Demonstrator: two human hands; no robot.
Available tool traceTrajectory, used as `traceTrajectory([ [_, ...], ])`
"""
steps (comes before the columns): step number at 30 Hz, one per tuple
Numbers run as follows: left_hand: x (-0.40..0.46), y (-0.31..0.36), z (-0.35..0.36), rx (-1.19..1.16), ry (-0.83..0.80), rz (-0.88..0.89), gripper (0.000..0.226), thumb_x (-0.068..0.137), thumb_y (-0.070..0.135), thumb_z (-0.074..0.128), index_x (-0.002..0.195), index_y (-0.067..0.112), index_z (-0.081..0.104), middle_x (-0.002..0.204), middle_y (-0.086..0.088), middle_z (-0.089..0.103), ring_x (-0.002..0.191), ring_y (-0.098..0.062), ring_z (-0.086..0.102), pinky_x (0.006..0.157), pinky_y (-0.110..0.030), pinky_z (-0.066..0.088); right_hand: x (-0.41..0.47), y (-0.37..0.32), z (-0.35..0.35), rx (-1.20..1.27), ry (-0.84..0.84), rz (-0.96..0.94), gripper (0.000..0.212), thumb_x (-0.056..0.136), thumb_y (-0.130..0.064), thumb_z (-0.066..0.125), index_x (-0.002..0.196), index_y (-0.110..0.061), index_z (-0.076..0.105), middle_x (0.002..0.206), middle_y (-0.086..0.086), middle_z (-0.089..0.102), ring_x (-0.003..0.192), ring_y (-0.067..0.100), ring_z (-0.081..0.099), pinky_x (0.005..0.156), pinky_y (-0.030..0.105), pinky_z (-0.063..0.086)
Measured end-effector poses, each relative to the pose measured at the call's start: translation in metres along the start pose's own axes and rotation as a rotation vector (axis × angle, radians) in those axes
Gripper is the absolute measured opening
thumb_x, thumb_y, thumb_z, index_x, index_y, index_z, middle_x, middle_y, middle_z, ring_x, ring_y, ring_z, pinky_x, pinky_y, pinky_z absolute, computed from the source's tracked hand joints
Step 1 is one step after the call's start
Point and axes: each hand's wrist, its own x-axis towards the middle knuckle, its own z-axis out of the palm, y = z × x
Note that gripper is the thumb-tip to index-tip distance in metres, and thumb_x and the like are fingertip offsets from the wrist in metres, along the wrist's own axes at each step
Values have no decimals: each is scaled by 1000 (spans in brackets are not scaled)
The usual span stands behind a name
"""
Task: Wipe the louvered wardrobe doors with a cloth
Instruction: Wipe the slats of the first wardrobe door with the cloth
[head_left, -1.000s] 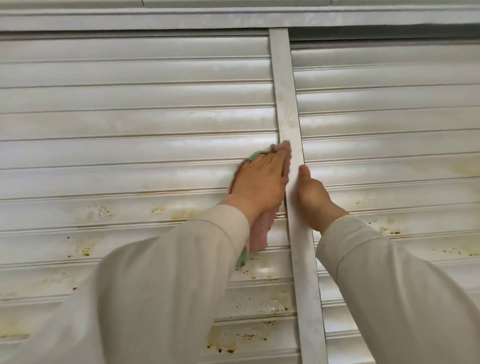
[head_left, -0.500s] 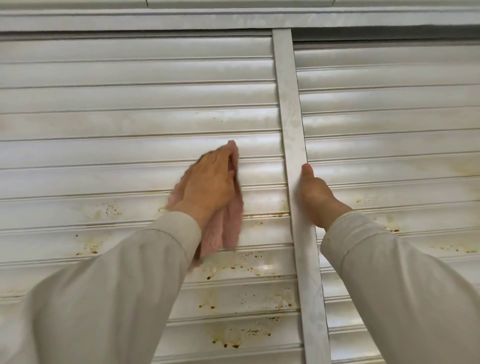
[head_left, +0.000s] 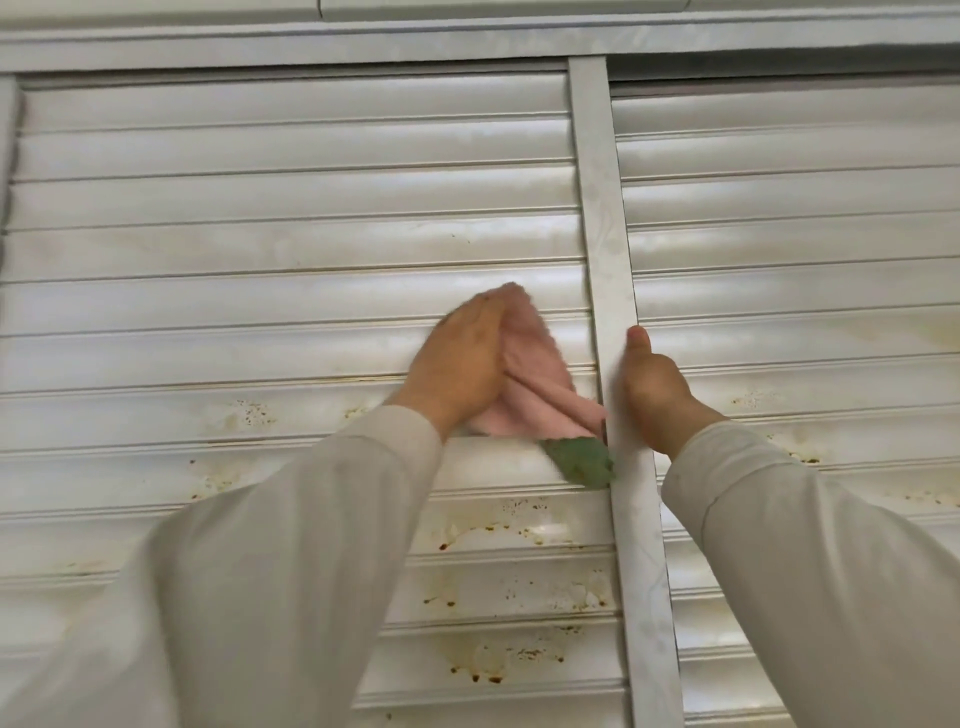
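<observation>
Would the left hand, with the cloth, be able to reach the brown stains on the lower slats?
Probably yes: the left hand presses the cloth just above the stains, and only its own sleeve crosses those slats.

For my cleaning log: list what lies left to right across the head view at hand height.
Left door slats → left hand → pink cloth → centre stile → right hand → right door slats.

Cloth (head_left: 524, 384) on left door (head_left: 291, 249), just left of the stile (head_left: 608, 249); right door (head_left: 789, 249) beyond.
</observation>
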Motion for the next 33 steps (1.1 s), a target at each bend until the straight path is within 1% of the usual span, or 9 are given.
traceTrajectory([
  [3, -34, -60, -32, 96, 40, -161, 60, 89, 8, 51, 148, 8, 41, 151, -12, 44, 140, -28, 39, 119, -36, 26, -3, -2, 1, -30, 1, 16, 79, 104, -57, 17, 140, 7, 45, 144, 23, 48, 133, 35, 44, 108, 35, 31],
  [6, -61, -85, -72, 163, 49, -340, 52, 96, 22, 42, 147, 26, 38, 153, 3, 41, 137, -26, 42, 111, -44, 34, -16, -12, 6, -39, -12, 34, 79, 104, -56, 14, 139, 7, 45, 141, 22, 50, 131, 33, 47, 106, 35, 32],
  [8, -64, -82, -79, 190, 33, -392, 54, 101, 23, 35, 154, 32, 27, 158, 13, 31, 143, -22, 35, 117, -37, 24, -17, -13, 6, -28, -49, 57, 88, 99, -67, 15, 140, 5, 46, 136, 18, 55, 127, 32, 51, 107, 36, 34],
  [10, -58, -75, -71, 157, 53, -319, 59, 99, 9, 41, 156, 17, 28, 159, 3, 31, 147, -23, 30, 117, -23, 12, -13, -9, 5, -31, -74, 90, 101, 90, -80, 16, 140, 2, 47, 133, 14, 58, 124, 31, 54, 109, 37, 37],
  [13, -39, -58, -45, 76, 30, -121, 60, 88, -1, 54, 147, 1, 41, 151, -18, 44, 142, -33, 38, 120, -29, 16, -14, -10, 0, -8, -70, 74, 81, 103, -60, 16, 142, 7, 42, 144, 19, 48, 135, 32, 44, 110, 34, 29],
  [16, -16, -10, -18, 59, -163, 46, 71, 90, 12, 58, 154, 7, 28, 160, -10, 31, 150, -25, 23, 118, -19, 2, -3, -2, -3, -9, -63, 34, 78, 103, -59, 18, 145, 2, 40, 149, 18, 44, 138, 32, 40, 112, 36, 27],
  [19, 4, 25, 10, 194, -366, 203, 85, 96, 38, 54, 160, 12, 3, 167, -4, 6, 154, -18, 2, 122, -26, -2, -3, 1, -2, -9, -79, 11, 77, 101, -62, 21, 145, -2, 43, 150, 15, 44, 139, 31, 40, 116, 37, 27],
  [25, 50, 40, 20, 336, -404, 109, 94, 93, 68, 40, 159, 21, -9, 167, 2, -10, 153, -15, -12, 124, -42, 2, 5, 3, 0, -9, -61, -28, 73, 104, -55, 22, 144, 2, 44, 148, 18, 46, 138, 31, 41, 112, 32, 28],
  [33, 30, 38, 21, 177, -412, 8, 79, 101, 59, 33, 159, 25, -9, 166, 4, -16, 151, -14, -18, 121, -39, -8, -4, 8, 11, -100, 125, -136, 64, 108, -42, 12, 136, 0, 51, 133, 30, 54, 124, 42, 50, 102, 38, 37],
])
